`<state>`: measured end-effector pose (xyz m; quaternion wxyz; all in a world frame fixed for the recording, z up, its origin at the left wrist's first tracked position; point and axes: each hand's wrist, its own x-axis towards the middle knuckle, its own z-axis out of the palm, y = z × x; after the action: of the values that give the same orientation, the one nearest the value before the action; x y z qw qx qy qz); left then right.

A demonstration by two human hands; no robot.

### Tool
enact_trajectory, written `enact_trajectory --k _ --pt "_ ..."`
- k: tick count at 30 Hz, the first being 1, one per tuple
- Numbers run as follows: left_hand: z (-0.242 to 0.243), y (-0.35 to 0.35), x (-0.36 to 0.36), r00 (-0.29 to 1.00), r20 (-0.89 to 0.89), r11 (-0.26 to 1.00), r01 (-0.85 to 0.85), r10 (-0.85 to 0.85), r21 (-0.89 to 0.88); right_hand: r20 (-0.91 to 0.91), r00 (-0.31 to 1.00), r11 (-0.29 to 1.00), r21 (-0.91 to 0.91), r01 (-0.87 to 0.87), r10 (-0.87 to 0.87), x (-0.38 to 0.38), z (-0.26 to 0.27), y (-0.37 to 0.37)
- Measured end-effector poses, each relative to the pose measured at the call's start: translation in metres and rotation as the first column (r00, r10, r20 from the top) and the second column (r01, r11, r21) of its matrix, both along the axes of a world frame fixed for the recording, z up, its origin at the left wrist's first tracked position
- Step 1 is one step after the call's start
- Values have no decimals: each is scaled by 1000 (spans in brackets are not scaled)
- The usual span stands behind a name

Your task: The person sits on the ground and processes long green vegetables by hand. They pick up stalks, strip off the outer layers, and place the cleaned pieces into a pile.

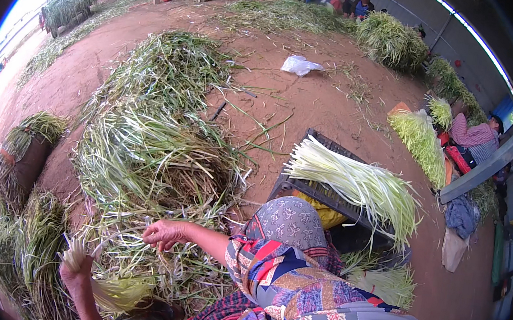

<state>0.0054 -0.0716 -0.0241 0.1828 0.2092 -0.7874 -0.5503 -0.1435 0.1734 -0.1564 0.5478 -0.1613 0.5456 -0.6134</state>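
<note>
At the lower left, my left hand [76, 270] grips a bundle of pale leafy stalks [73, 253]. Their white ends stick up past the fingers, and the yellow-green leaves spread out below the wrist. My right hand [166, 235] is bent at the fingers, up and to the right of the left one. A thin whitish stalk [107, 242] lies between the hands, close to the right fingertips; whether they pinch it cannot be told. Beneath and beyond both hands is a big heap of green stalks and trimmings [144, 157].
Cleaned pale stalks [352, 184] lie across a black plastic crate [332, 149] on the right. Tied green bundles [22, 159] stand at the left. A white plastic bag [300, 65] is on the earthen floor. Another person [474, 138] sits at the far right beside yellow-green stalks [420, 139].
</note>
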Motion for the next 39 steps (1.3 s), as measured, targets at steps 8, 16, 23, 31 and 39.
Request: enact_trajectory --k 8,16,23,31,39 --pt "10 34 -1 989 135 993 68 -55 -95 350 849 693 -493 527 -397 -32 66 -11" --pt "22 40 -3 992 110 962 -22 53 -271 -491 809 942 -253 222 -323 -14 98 -39" --pt "20 42 3 993 121 969 44 -14 -244 -87 996 880 -474 -28 -15 7 56 -85" --pt "37 0 24 938 -124 697 -324 322 -640 -727 377 675 680 285 574 8 -97 -86" --pt "31 2 14 952 11 736 -230 307 -637 -792 162 744 609 273 589 20 -132 -61"
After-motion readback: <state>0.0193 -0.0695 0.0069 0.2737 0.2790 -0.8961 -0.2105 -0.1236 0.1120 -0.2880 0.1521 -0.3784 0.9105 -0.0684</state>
